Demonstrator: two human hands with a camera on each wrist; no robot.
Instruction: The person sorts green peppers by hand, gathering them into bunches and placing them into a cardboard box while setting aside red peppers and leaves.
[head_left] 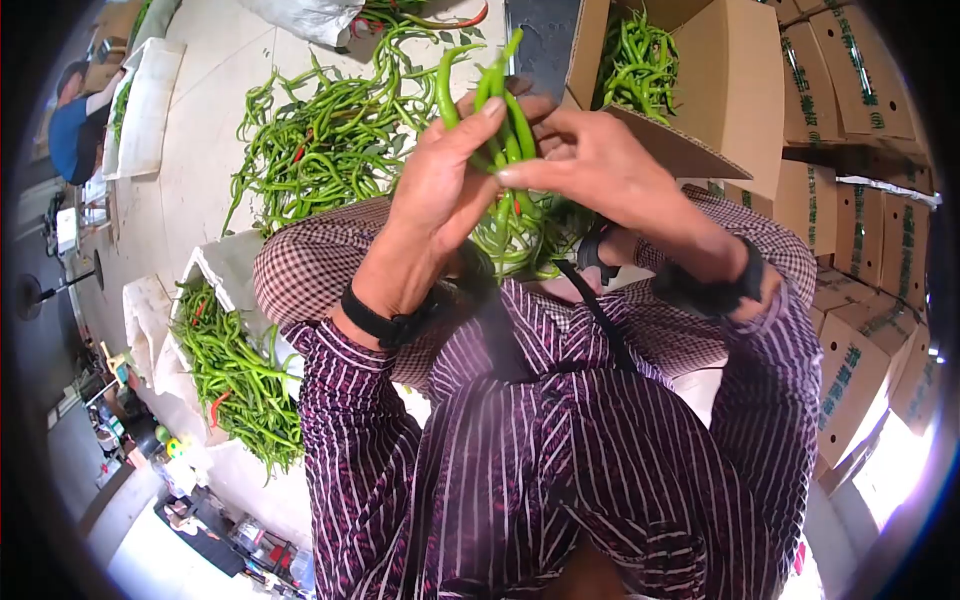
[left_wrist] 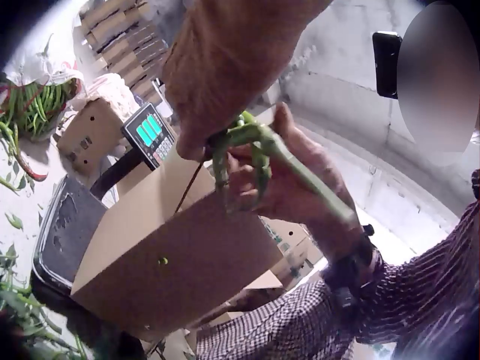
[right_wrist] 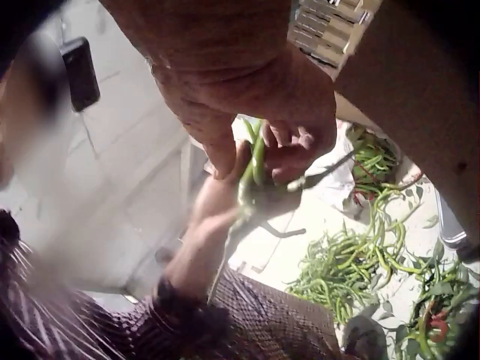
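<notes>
Both hands are raised together in front of the lap around a small bunch of green chili peppers [head_left: 510, 130]. My left hand [head_left: 435, 185] grips the bunch from the left, its thumb lying across the peppers. From the other side my right hand [head_left: 615, 165] holds them between its thumb and curled fingers. The right wrist view shows slim green peppers [right_wrist: 255, 161] between the hands, with thin stems hanging down. Some fingers are hidden behind the peppers and the hands.
A loose pile of green peppers [head_left: 330, 140] lies on the floor ahead. An open cardboard box [head_left: 725, 70] with peppers inside stands right, near a scale display [left_wrist: 150, 131]. A white-lined container [head_left: 215, 265] of peppers is at the left. Stacked cartons [head_left: 865, 230] stand far right.
</notes>
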